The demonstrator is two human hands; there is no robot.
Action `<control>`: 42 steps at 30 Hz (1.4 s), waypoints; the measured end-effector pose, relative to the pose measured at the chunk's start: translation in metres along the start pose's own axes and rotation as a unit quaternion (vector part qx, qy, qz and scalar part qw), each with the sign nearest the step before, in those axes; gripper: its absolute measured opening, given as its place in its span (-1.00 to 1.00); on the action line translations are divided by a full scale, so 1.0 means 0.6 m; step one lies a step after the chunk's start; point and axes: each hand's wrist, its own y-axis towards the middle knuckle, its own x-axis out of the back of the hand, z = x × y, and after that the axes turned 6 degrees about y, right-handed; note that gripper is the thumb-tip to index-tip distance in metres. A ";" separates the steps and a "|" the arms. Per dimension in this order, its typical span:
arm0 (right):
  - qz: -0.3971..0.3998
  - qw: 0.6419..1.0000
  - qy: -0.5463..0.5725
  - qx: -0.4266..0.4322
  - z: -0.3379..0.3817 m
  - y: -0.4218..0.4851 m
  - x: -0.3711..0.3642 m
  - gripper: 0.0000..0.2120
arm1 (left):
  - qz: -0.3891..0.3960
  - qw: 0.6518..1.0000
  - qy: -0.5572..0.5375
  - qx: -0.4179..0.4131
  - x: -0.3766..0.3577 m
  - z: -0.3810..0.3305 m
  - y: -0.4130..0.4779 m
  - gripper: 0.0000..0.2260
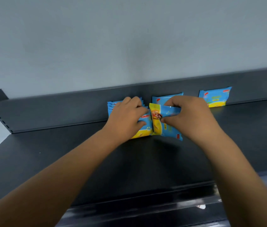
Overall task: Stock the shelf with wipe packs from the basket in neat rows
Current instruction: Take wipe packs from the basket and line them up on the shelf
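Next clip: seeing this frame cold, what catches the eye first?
Bright blue-and-yellow packaging against the dark grey shelf. Mid-shelf, the left hand grips a standing row of packs while the right hand pinches a sideways pack beside it. Two more stand at the back panel: a middle pack behind the hands and a far-right pack apart.

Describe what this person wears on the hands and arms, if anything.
Nothing shows: the left hand and right hand are bare, with no gloves, rings or watch in view. The left forearm and right forearm are uncovered to the picture's edge; no sleeve shows.
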 end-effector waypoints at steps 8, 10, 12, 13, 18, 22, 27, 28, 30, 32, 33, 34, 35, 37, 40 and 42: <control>0.080 0.995 -0.032 0.055 0.040 0.025 -0.056 -0.71 | 0.027 0.996 -0.025 0.075 0.000 0.040 -0.048 -0.43; 0.085 0.993 -0.021 0.075 0.051 0.034 -0.076 -0.61 | 0.030 0.990 -0.075 0.118 0.005 0.055 -0.065 -0.36; 0.089 0.992 -0.023 0.087 0.059 0.044 -0.100 -0.53 | 0.012 0.984 -0.116 0.134 0.011 0.067 -0.083 -0.33; 0.098 0.990 -0.032 0.095 0.064 0.048 -0.113 -0.51 | -0.004 0.984 -0.122 0.132 0.011 0.072 -0.091 -0.35; 0.115 0.966 -0.103 0.209 0.079 0.048 -0.155 -0.66 | -0.041 0.972 -0.153 0.175 0.008 0.086 -0.123 -0.46; 0.117 0.957 -0.147 0.220 0.075 0.044 -0.157 -0.53 | -0.013 0.970 -0.162 0.181 0.006 0.093 -0.138 -0.46; 0.083 0.956 -0.228 0.166 0.067 0.023 -0.141 -0.39 | 0.021 0.965 -0.167 0.200 0.013 0.082 -0.147 -0.38; 0.071 0.954 -0.245 0.154 0.065 0.019 -0.140 -0.38 | 0.026 0.966 -0.162 0.200 0.014 0.079 -0.148 -0.37; 0.052 0.953 -0.263 0.141 0.061 0.012 -0.141 -0.37 | 0.030 0.966 -0.154 0.204 0.012 0.075 -0.147 -0.36; 0.038 0.956 -0.257 0.136 0.059 0.006 -0.145 -0.35 | 0.029 0.966 -0.148 0.210 0.011 0.073 -0.145 -0.36; 0.033 0.958 -0.251 0.132 0.058 0.004 -0.146 -0.34 | 0.030 0.965 -0.149 0.215 0.011 0.073 -0.144 -0.35; 0.031 0.960 -0.246 0.127 0.058 0.002 -0.146 -0.33 | 0.035 0.963 -0.151 0.221 0.012 0.073 -0.143 -0.35; 0.030 0.961 -0.244 0.125 0.058 0.000 -0.146 -0.33 | 0.041 0.962 -0.152 0.225 0.014 0.073 -0.142 -0.34; 0.026 0.963 -0.237 0.128 0.055 -0.005 -0.149 -0.30 | 0.060 0.958 -0.153 0.236 0.021 0.071 -0.142 -0.29; 0.004 0.976 -0.179 0.125 0.059 -0.022 -0.153 -0.29 | 0.103 0.951 -0.106 0.270 0.039 0.069 -0.152 -0.21; -0.015 0.985 -0.118 0.122 0.075 -0.035 -0.159 -0.37 | 0.124 0.948 -0.048 0.288 0.055 0.071 -0.165 -0.20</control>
